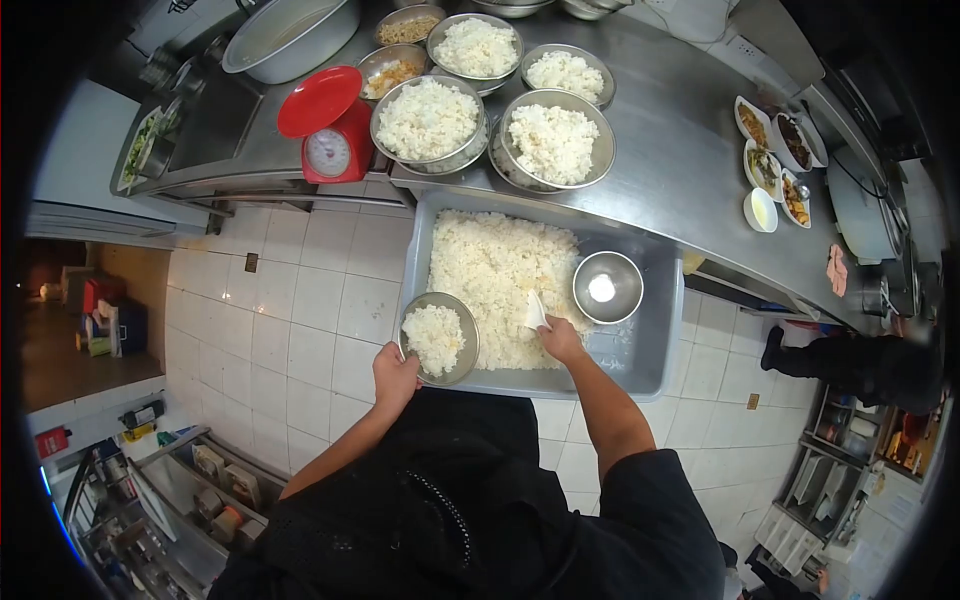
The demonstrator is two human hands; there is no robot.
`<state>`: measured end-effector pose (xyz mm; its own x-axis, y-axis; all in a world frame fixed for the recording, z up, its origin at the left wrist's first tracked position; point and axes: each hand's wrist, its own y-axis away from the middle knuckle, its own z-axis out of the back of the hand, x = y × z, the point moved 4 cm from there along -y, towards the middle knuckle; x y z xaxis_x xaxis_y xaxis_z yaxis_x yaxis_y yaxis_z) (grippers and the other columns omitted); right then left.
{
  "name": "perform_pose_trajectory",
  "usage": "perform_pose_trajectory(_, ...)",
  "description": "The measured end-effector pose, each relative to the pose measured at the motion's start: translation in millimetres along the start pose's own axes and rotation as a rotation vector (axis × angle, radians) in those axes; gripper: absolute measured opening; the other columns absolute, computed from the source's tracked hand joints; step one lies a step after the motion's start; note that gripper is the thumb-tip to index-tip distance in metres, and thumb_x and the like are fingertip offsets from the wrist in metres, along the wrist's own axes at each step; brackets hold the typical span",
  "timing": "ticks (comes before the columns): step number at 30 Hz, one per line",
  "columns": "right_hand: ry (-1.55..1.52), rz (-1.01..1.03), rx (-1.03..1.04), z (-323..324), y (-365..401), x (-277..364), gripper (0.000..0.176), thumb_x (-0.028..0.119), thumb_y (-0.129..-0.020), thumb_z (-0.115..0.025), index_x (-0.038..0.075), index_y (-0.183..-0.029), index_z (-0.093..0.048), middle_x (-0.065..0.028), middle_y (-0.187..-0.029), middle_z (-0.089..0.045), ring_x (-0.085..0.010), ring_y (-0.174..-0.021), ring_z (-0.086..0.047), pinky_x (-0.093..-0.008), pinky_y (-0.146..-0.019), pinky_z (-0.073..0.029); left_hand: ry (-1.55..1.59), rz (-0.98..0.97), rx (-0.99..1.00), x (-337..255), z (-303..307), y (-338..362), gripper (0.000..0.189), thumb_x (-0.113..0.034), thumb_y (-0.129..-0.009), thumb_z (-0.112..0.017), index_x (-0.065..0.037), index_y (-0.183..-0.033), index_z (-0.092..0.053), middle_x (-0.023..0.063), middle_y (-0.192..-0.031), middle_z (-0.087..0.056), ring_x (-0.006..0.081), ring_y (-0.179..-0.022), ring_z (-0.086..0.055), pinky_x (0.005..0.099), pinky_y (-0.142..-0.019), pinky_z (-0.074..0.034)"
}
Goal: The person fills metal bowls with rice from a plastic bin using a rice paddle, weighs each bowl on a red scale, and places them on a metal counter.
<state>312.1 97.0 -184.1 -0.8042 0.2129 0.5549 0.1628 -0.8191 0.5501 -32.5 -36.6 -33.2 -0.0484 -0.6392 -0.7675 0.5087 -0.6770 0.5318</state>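
My left hand (pixel 396 376) grips the rim of a steel bowl (pixel 471 352) partly filled with rice, held over the left front corner of a grey tub (pixel 655 350). A white scoop (pixel 538 312) is in my right hand (pixel 563 340), its blade against the loose rice (pixel 500 260) in the tub. To the right of that rice, inside the tub, sits a small steel bowl (pixel 625 288) with something white at its bottom.
Several rice-filled bowls (pixel 555 140) stand on the steel counter (pixel 670 150) beyond the tub, beside a red scale (pixel 345 140). Small dishes of food (pixel 762 168) are at the counter's right. Another person (pixel 850 365) stands at the far right.
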Motion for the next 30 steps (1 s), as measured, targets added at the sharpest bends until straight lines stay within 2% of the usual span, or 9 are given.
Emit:
perform_pose_trajectory(8,-0.195,0.084,-0.026,-41,0,6,0.039,0.022,-0.093,-0.062,0.002,-0.125,-0.067,-0.0303,-0.109,-0.07,-0.0442,-0.108,-0.067,-0.045,-0.096,-0.05,-0.305,-0.355,-0.12,-14,4,-15,0.021,-0.001,-0.082,-0.061,0.0,-0.07,-0.043,0.0165,-0.057,-0.052,0.0288,-0.049,-0.059,0.0428,-0.049,-0.047)
perform_pose_trajectory(10,-0.165,0.148,-0.101,-64,-4,-2,0.033,0.02,-0.095,-0.061,0.003,-0.123,-0.069,-0.0223,-0.088,-0.073,-0.0345,-0.081,-0.072,-0.0435,-0.074,-0.055,-0.359,-0.43,-0.14,-31,9,-14,0.023,-0.001,-0.083,-0.06,-0.001,-0.069,-0.042,0.0145,-0.056,-0.051,0.0263,-0.047,-0.058,0.0416,-0.047,-0.047)
perform_pose_trajectory(12,-0.484,0.06,0.125,-59,7,-7,0.029,0.02,-0.098,-0.061,0.006,-0.12,-0.071,-0.0083,-0.068,-0.064,-0.0174,-0.054,-0.059,-0.0352,-0.049,-0.046,-0.473,-0.469,-0.148,-58,7,-11,0.016,-0.004,-0.083,-0.062,0.003,-0.075,-0.049,0.0236,-0.064,-0.056,0.0434,-0.061,-0.059,0.0488,-0.059,-0.046)
perform_pose_trajectory(16,-0.563,-0.137,0.272,-27,39,12,0.039,0.021,-0.094,-0.064,0.005,-0.129,-0.067,-0.0154,-0.079,-0.071,-0.0218,-0.07,-0.066,-0.0386,-0.071,-0.053,-0.502,-0.56,-0.123,-60,0,-32,0.02,-0.009,-0.084,-0.063,0.003,-0.075,-0.049,0.0254,-0.066,-0.055,0.0458,-0.064,-0.059,0.0512,-0.06,-0.045)
perform_pose_trajectory(18,-0.635,-0.029,0.222,-15,49,22,0.028,0.018,-0.099,-0.062,0.007,-0.123,-0.071,-0.0023,-0.066,-0.061,-0.0125,-0.051,-0.053,-0.0342,-0.045,-0.043,-0.515,-0.634,-0.089,-62,-11,-41,0.016,-0.007,-0.083,-0.061,0.003,-0.076,-0.052,0.0261,-0.068,-0.057,0.0468,-0.067,-0.061,0.0515,-0.061,-0.046)
perform_pose_trajectory(21,-0.444,0.445,-0.252,-26,55,42,0.035,0.013,-0.097,-0.06,0.006,-0.132,-0.066,-0.0123,-0.077,-0.07,-0.0257,-0.067,-0.065,-0.0409,-0.065,-0.054,-0.576,-0.583,-0.01,-47,-36,-51,0.012,-0.006,-0.084,-0.061,0.006,-0.084,-0.057,0.0297,-0.079,-0.064,0.0483,-0.079,-0.064,0.0534,-0.071,-0.05)
perform_pose_trajectory(23,-0.224,0.105,-0.133,-21,93,92,0.051,0.004,-0.094,-0.055,0.006,-0.144,-0.054,-0.0246,-0.103,-0.071,-0.0408,-0.092,-0.069,-0.0464,-0.089,-0.053,-0.51,-0.496,-0.012,-35,-57,-52,0.015,-0.007,-0.083,-0.062,0.007,-0.086,-0.058,0.0308,-0.082,-0.064,0.0489,-0.082,-0.064,0.0534,-0.073,-0.05)
perform_pose_trajectory(25,-0.097,0.13,-0.152,-42,117,130,0.074,-0.002,-0.086,-0.052,0.009,-0.157,-0.034,-0.0315,-0.121,-0.058,-0.0481,-0.106,-0.062,-0.0527,-0.092,-0.05,-0.439,-0.405,-0.01,-24,-71,-56,0.017,-0.008,-0.081,-0.064,0.008,-0.087,-0.059,0.0319,-0.084,-0.065,0.0495,-0.086,-0.064,0.0533,-0.076,-0.051)
perform_pose_trajectory(30,0.048,0.198,-0.087,17,160,143,0.066,0.001,-0.089,-0.051,0.008,-0.154,-0.039,-0.026,-0.113,-0.059,-0.0468,-0.097,-0.062,-0.0529,-0.086,-0.051,0.17,0.015,0.104,6,-64,-56,0.006,0.003,-0.085,-0.055,0.007,-0.085,-0.06,0.0156,-0.071,-0.065,0.0232,-0.048,-0.065,0.0337,-0.038,-0.051)
